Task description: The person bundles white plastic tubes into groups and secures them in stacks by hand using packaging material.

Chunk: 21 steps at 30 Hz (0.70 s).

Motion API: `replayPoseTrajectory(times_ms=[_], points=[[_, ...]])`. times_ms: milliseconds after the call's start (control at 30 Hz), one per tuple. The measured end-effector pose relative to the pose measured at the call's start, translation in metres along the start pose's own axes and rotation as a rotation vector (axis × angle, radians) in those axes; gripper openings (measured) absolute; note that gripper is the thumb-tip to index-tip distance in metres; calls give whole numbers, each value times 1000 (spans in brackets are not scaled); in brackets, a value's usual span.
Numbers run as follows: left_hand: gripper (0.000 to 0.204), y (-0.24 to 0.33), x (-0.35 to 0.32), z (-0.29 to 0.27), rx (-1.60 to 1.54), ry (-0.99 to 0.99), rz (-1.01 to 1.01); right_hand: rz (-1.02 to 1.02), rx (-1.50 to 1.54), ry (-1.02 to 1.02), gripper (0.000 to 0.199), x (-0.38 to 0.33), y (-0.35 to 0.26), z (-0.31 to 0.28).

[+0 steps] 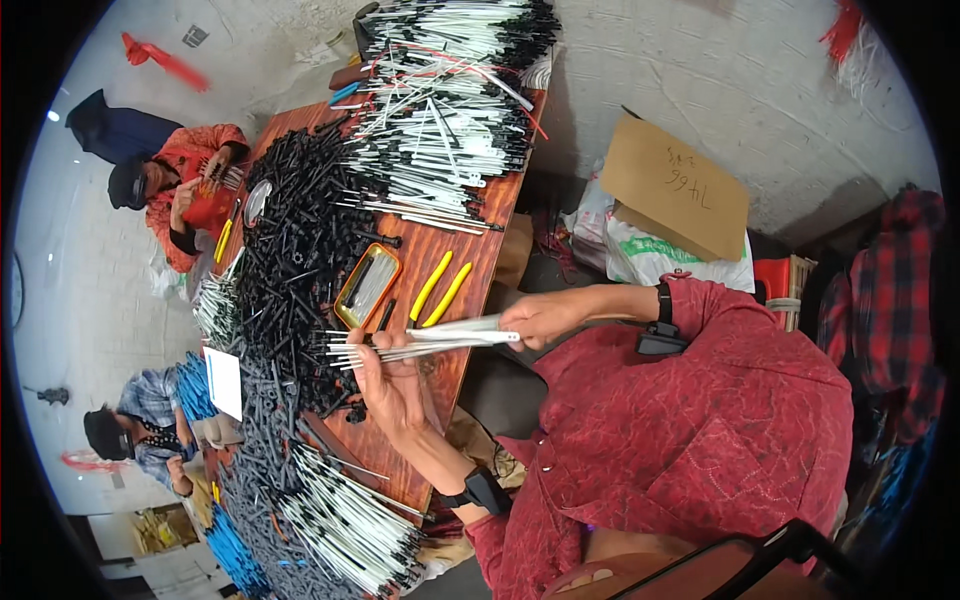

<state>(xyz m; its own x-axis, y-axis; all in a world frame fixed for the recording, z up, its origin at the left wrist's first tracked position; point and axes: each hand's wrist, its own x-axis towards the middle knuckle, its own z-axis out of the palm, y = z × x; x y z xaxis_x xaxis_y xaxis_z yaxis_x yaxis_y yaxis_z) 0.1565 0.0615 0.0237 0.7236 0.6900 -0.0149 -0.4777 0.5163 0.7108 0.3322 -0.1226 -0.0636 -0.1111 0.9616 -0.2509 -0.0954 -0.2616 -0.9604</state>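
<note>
A bundle of long thin pale rods (430,345) spans my two hands above the table edge. My left hand (393,388) is closed around the bundle near its far end, with slim tips sticking out past the fingers. My right hand (537,318) grips the near end, where a flat white piece with small holes shows beside the fingers. A heap of black plastic fittings (295,230) lies just beyond. Close to my hands are yellow-handled pliers (446,290) and an orange-rimmed tray (367,286) holding small slender pieces.
Piles of white rods with black ends (440,130) cover the table (490,270) on one side, and another rod bundle (350,525) lies on the other. Two people sit across, one in red (195,190), one in plaid (150,410). A cardboard box (680,185) rests on bags beside me.
</note>
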Motion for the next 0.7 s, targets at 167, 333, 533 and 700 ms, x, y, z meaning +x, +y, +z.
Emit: replayPoseTrajectory(times_ms=[167,333,533,700], points=[[21,12,-1,1,-125,-174,-56,36,-381,-198,23,-8,-35,-10],[22,11,11,-23,-336,-199,-156,-459,-1253,1121,19,32,-46,-63],[21,-1,14,-41,-475,-133,-186,-376,-1344,1040,17,38,-44,-102],[21,-7,17,-48,-600,-119,-229,-259,-512,907,17,33,-49,-114]])
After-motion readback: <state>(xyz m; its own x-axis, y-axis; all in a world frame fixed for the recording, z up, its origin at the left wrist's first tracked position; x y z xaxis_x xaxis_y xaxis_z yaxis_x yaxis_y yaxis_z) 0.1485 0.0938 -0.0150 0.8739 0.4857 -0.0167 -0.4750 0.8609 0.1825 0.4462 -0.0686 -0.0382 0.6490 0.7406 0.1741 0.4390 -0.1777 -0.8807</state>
